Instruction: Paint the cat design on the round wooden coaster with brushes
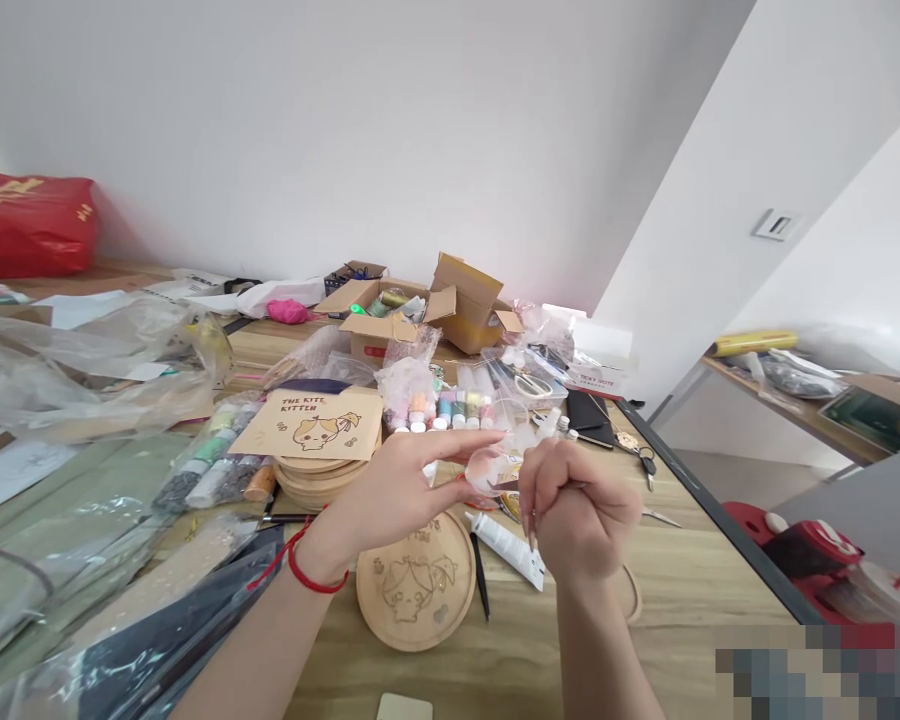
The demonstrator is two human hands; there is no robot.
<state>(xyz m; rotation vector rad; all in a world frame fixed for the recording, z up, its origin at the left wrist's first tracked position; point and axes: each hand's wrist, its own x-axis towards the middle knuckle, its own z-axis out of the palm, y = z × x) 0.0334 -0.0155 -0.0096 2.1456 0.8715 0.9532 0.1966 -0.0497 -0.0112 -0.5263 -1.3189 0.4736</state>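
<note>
My left hand (401,485), with a red cord on its wrist, pinches a small clear plastic cup (484,470) between thumb and fingers. The cup is tipped toward my right hand (581,500), whose fingers are curled closed close beside its rim. What those fingers hold, if anything, is hidden. Below the hands lies a round wooden board (416,590) with a kitten drawing burned into it. A white tube (508,550) and a black pen-like tool (481,578) rest to the board's right.
A printed kitten card (315,425) tops a stack of round boards (322,490). Small colored bottles (461,410) and open cardboard boxes (465,305) stand behind. Plastic packets (217,465) cover the left. Keys (648,460) and a black wallet (589,415) lie right.
</note>
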